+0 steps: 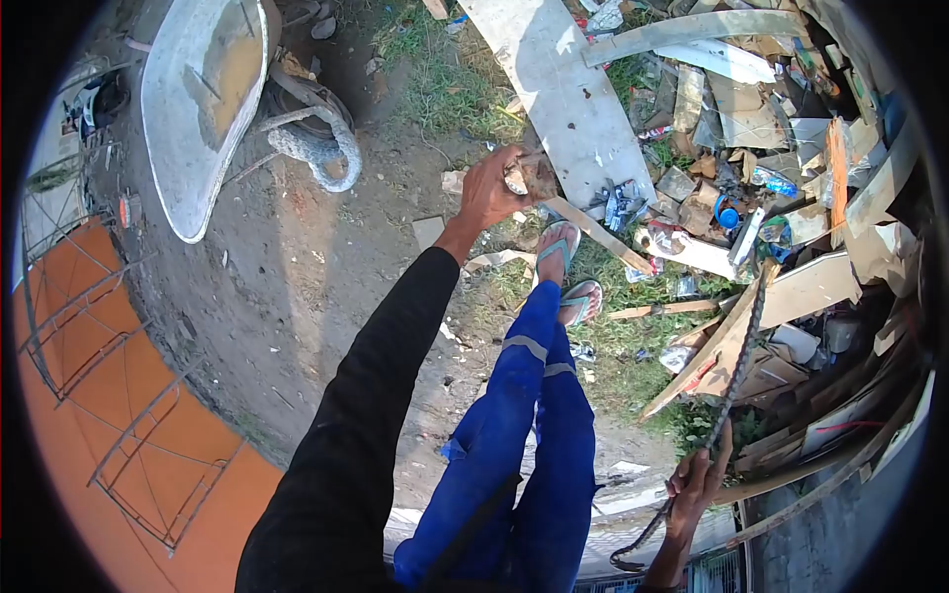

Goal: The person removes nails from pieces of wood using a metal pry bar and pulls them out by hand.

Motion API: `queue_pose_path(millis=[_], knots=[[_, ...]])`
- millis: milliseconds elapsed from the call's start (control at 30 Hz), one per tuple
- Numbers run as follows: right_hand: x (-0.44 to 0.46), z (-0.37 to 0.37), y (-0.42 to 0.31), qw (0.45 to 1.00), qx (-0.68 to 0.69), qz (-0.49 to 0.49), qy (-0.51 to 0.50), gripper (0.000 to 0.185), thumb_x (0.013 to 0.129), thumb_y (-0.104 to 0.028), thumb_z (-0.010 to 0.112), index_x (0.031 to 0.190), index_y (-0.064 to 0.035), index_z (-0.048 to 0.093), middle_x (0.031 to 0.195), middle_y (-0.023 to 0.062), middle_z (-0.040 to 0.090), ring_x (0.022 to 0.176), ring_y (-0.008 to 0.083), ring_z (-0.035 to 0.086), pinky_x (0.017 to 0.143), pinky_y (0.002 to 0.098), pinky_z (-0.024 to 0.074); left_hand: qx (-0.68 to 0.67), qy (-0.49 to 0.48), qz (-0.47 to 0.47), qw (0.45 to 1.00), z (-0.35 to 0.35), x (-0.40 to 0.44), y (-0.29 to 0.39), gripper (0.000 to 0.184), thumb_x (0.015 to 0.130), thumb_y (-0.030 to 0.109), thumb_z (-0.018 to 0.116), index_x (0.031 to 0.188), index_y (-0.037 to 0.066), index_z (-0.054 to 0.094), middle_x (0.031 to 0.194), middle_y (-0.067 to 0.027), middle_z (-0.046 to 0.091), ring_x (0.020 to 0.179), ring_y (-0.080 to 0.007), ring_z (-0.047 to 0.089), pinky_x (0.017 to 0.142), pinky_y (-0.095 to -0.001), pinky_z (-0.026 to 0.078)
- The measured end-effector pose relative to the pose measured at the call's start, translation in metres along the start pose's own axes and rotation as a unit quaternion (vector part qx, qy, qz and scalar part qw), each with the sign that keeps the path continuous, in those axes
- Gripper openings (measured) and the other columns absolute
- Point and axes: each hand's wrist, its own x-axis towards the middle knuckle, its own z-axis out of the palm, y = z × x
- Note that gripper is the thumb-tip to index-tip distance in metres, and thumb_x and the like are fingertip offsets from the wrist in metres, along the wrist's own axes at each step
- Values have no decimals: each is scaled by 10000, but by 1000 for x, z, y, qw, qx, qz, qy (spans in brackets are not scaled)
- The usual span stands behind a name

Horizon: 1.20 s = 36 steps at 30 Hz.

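Observation:
Near the middle of the view, my left hand (491,188) is closed around a rough, brownish chunk (535,178) with a pale face, held out above the ground close to my sandalled feet. The chunk's exact material is hard to make out. At the lower right, my right hand (698,482) grips a long, dark, ridged metal rod (733,381). The rod runs upward over the debris, and its lower end bends into a hook near my wrist.
A wheelbarrow (183,119) with wet residue stands at the upper left. Broken boards and rubbish are heaped at the right. A long grey board (568,99) lies at the top centre. Metal frames (129,395) stand by an orange surface at the lower left.

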Motion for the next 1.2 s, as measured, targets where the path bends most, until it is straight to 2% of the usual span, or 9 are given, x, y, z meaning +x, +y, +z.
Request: queue_pose_path(millis=[300,433,567,667,833,933,1033,1100,1200], knots=[[-33,109,-4,952,-263,-110,-113,459,1080,-162,414,1480,60,444,709,48,491,595,88,333,519,306,286,-5,42,4,999,40,-49,-25,794,593,269,936,1329,292,639,1281,-20,630,1122,-271,664,897,-410,572],[-25,149,-12,866,-305,-387,-83,434,1064,-80,434,1466,86,446,777,118,596,560,131,391,500,327,305,-44,76,7,996,48,-49,-32,801,577,233,930,1325,299,651,1274,-34,671,1048,-279,698,871,-420,588],[-9,188,-15,841,-280,-462,-4,424,1049,-33,450,1458,76,471,695,122,601,512,197,418,507,397,348,-85,52,1,995,46,-55,-46,824,595,210,927,1356,316,629,1329,-42,642,1067,-306,695,868,-443,591],[-2,210,-22,842,-471,-204,-166,424,1036,-31,465,1452,47,501,753,169,645,517,193,395,514,371,368,-61,27,40,997,41,-70,-54,798,617,181,883,1358,328,627,1313,-25,636,964,-294,721,797,-431,605],[-43,193,-30,888,-352,-292,-54,485,1045,-55,380,1496,123,378,929,244,674,595,135,518,538,304,404,-90,59,56,993,43,-82,-79,731,615,131,846,1299,324,677,1253,6,662,897,-270,736,738,-399,631],[-47,206,-14,857,-296,-422,-11,470,1046,-22,395,1494,120,384,771,193,648,568,163,444,522,339,382,-86,61,40,994,37,-77,-76,732,616,138,854,1302,318,675,1239,2,663,861,-259,731,722,-386,627],[-30,230,-30,835,-512,-133,-149,414,1035,-16,418,1427,77,516,910,221,684,566,183,479,549,354,412,-71,65,90,991,29,-70,-87,752,609,150,864,1314,324,667,1229,-8,662,814,-250,724,683,-377,616],[-32,217,-18,831,-425,-351,-73,424,1040,-54,428,1429,102,496,879,222,680,563,172,477,548,363,409,-6,3,93,996,33,-84,-91,777,594,153,874,1321,325,662,1232,9,655,805,-241,724,676,-380,613],[-66,200,-31,895,-337,-291,10,503,1044,-91,416,1486,143,369,914,287,668,644,186,584,614,300,491,-65,24,70,995,40,-79,-86,819,595,166,889,1355,336,635,1240,-7,636,795,-237,723,689,-390,613]])
